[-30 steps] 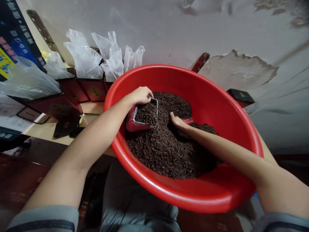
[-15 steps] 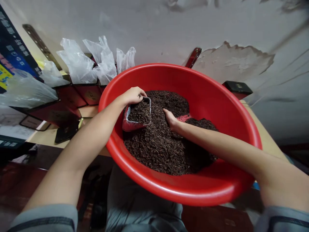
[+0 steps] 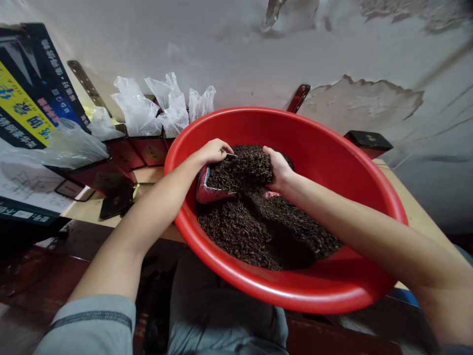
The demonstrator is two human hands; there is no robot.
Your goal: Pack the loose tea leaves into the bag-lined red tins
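A large red plastic basin holds a heap of dark dried leaves that look like loose tea. Inside it, at the left, lies a small red box with a clear plastic lining at its rim, tilted with its mouth toward the right. My left hand grips the box's upper edge, a few leaf bits stuck on the skin. At the box's mouth my right hand is cupped around a mound of tea leaves; its fingers are partly hidden beneath them.
Several dark red boxes with clear plastic bags sticking out stand left of the basin. A black-lidded box is at the right. A large printed carton leans at the far left. Behind is a peeling wall.
My right hand has risen from the heap with a mound of tea leaves and come up against the box's mouth. My left hand still holds the box. The view has shifted slightly.
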